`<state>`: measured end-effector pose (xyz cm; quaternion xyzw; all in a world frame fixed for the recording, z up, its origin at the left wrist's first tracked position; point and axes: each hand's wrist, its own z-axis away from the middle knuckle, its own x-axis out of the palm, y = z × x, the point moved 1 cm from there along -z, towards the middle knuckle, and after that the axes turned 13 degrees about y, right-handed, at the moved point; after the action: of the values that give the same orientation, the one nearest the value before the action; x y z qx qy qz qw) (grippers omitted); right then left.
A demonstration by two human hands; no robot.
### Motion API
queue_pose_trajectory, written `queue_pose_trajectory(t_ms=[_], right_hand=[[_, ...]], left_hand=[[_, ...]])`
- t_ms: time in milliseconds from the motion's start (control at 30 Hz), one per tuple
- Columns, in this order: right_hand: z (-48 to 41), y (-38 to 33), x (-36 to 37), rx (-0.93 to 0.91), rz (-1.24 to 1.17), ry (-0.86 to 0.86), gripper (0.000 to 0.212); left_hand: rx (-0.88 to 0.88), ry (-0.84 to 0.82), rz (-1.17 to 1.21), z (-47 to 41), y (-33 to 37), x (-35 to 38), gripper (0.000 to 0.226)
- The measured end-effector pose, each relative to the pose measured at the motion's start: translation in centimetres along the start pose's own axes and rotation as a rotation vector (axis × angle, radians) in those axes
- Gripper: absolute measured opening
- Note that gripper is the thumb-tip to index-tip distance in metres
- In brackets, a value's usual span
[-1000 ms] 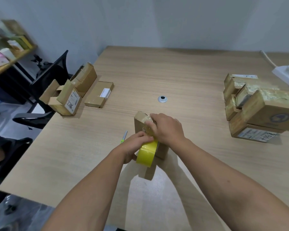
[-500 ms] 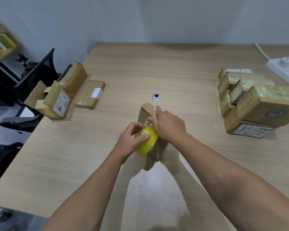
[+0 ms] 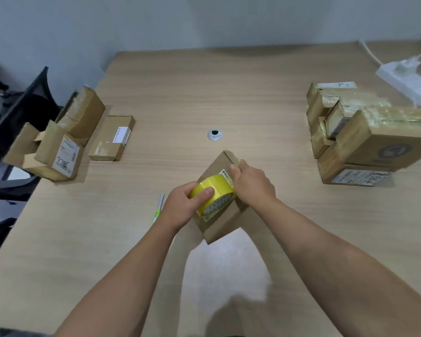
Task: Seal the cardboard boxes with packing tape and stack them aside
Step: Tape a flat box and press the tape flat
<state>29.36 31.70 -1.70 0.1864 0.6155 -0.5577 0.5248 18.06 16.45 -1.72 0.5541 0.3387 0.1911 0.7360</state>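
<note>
The left hand grips the yellow tape roll on the small box, mid bench. The right hand curls over its edge, maybe pressing tape down. Pull straight, rub flat

L hand: grips yellow tape roll, thumb on outer band, fingers curled round far side.
R hand: back up, on box, fingers curled over its right edge, thumb flat on top face by the roll.
Hands: just beside each other, mid table.
L forearm & R forearm: bare, enter from near edge, converge.
</note>
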Motion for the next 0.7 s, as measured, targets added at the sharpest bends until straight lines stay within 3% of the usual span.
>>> queue_pose_trajectory(t_ms=[233, 433, 700], right_hand=[[3.0, 4.0, 5.2, 0.218, -0.356, -0.043, 0.038], [4.2, 5.2, 6.6, 0.311, -0.503, -0.038, 0.043], [4.8, 6.6, 7.2, 0.414, -0.659, -0.094, 0.045]], left_hand=[[-0.046, -0.153, -0.291, -0.9, -1.0, -0.1, 0.018], [-0.026, -0.188, -0.481, -1.0, -1.3, 0.1, 0.064], [0.045, -0.226, -0.803, -1.5, -1.0, 0.3, 0.052]])
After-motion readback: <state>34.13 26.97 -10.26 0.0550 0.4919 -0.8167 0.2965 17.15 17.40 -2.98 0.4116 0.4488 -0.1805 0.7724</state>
